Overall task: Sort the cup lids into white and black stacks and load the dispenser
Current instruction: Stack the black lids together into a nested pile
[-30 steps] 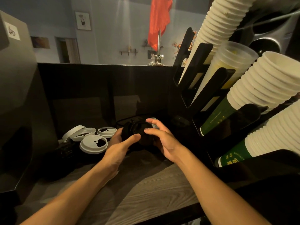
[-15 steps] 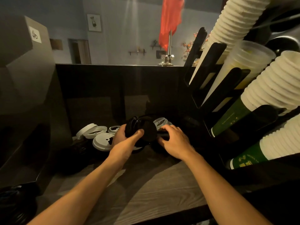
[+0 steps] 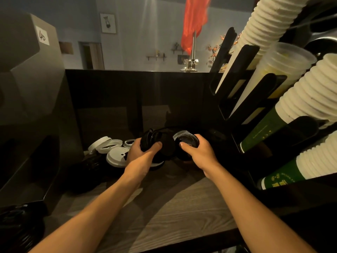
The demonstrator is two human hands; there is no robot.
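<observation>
Head view: the left hand (image 3: 144,155) is gripping a loosely fanned stack of black lids (image 3: 155,140), fingers (image 3: 155,145) curling round it. The right hand (image 3: 199,153) is pinching a single black lid (image 3: 187,140) just beside. Uneven squeezing is risking a spill. White lids (image 3: 116,157) are crowding the left and the dispenser (image 3: 246,99) the right. Open surface (image 3: 173,207) is lying nearer the person.

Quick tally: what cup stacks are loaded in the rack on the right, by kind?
Paper cup stacks: 3
Clear plastic cup stacks: 1
Total: 4
</observation>
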